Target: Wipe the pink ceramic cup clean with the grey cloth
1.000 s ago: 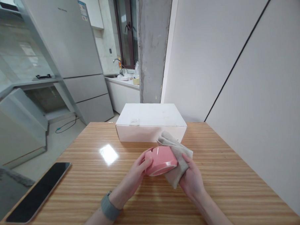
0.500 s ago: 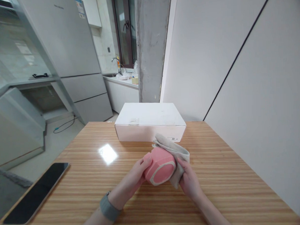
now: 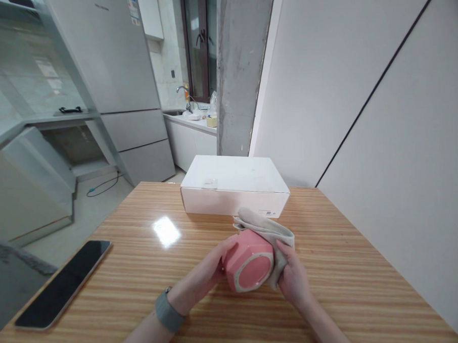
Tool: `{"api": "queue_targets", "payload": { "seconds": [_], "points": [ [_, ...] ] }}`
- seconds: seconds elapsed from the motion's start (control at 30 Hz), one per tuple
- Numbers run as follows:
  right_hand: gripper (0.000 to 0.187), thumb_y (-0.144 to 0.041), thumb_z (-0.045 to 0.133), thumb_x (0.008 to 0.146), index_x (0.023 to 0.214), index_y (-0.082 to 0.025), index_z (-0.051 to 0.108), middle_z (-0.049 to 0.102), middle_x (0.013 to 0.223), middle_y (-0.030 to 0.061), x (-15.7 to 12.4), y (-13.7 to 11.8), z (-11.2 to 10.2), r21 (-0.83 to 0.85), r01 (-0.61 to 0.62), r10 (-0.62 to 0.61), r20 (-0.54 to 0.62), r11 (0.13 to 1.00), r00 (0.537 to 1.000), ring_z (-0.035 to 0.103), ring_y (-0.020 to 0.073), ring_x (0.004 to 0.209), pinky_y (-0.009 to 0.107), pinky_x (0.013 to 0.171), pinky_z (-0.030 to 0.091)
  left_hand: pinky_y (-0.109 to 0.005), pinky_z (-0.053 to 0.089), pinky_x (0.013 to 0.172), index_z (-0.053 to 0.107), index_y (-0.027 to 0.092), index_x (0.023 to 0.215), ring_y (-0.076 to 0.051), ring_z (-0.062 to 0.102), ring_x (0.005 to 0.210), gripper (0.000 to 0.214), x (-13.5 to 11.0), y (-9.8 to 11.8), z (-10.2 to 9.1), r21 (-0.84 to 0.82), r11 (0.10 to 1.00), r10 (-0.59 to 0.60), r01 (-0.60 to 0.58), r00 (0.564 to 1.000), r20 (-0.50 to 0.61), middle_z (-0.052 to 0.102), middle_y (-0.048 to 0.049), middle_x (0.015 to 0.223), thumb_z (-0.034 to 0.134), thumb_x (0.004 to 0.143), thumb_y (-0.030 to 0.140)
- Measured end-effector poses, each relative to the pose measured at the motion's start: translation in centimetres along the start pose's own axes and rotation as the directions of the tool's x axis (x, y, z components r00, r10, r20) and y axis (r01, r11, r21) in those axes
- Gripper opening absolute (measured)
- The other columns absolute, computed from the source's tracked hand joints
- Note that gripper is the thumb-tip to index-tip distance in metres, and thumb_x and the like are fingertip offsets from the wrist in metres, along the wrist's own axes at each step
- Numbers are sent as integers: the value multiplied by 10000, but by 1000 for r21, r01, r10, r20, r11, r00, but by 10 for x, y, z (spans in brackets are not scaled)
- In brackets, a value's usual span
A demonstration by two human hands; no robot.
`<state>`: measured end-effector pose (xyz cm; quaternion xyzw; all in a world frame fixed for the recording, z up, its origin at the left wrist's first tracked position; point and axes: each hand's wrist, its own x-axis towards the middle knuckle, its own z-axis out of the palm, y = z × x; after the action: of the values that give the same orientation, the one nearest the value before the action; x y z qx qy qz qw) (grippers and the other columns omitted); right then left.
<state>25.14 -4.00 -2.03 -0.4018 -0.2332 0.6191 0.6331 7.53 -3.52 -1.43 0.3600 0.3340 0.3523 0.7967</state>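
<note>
A pink bowl-like dish (image 3: 249,264) with a pale ringed base is held above the wooden table (image 3: 143,296), its base turned toward me. My left hand (image 3: 210,273) grips its left side, fingers curled round the rim. My right hand (image 3: 294,280) presses a beige cloth (image 3: 269,233) against the dish's right and top side, fingers closed on the cloth. A grey band sits on my left wrist.
A closed white box (image 3: 233,189) lies just behind the dish. A dark phone (image 3: 63,285) rests near the table's left edge. A white wall runs along the right; a fridge, a concrete pillar and a kitchen counter stand beyond the table.
The dish has been tipped so that its base now faces me. The cloth has shifted over its top and right side. Both hands stay in place.
</note>
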Motion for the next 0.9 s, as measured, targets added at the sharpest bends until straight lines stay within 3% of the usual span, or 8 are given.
{"api": "queue_targets", "payload": {
  "seconds": [0.23,0.37,0.53,0.67,0.8,0.9],
  "points": [
    [272,-445,621,755,788,-226,780,804,822,44,3,-5,2,44,3,-4,22,999,1000,682,346,1070,470,981,503,-391,431,963,641,140,1228,-285,598,1138,510,-2,2,1,30,999,-21,21,1000,3,698,-108,1178,557,882,505],
    [220,-429,685,706,769,-240,780,803,854,27,-1,-4,5,43,-1,0,38,999,999,675,328,1087,442,1002,495,-381,468,906,637,163,1231,-283,625,1094,552,0,3,3,1,998,-55,56,996,-66,719,-100,1138,562,860,565],
    [125,-377,776,609,681,-275,761,787,730,-17,-8,-1,9,-14,75,-75,11,997,997,686,300,1059,392,1031,476,-375,461,919,646,160,1227,-282,646,1064,636,5,0,3,-23,998,-52,50,994,-94,740,-98,1078,495,857,655],
    [135,-393,718,632,656,-263,741,785,729,-2,-8,-1,12,55,21,-18,-54,998,998,699,331,1005,449,972,513,-371,476,893,659,146,1214,-286,662,1022,703,7,-2,4,-129,990,-58,60,998,21,741,-117,1056,407,866,702],
    [222,-422,663,674,742,-236,764,796,780,22,-6,-3,12,77,-20,26,-83,997,996,715,348,947,480,920,534,-340,521,610,647,160,1228,-264,690,758,700,3,2,6,-62,985,-149,160,977,153,749,-129,927,366,874,696],
    [244,-425,653,682,750,-222,770,796,756,34,-5,-5,9,88,-42,50,-90,995,995,723,354,916,488,906,537,-270,497,504,645,153,1209,-230,677,706,646,0,4,6,-70,981,-157,178,958,241,734,-124,860,379,896,651]
  ]
}}
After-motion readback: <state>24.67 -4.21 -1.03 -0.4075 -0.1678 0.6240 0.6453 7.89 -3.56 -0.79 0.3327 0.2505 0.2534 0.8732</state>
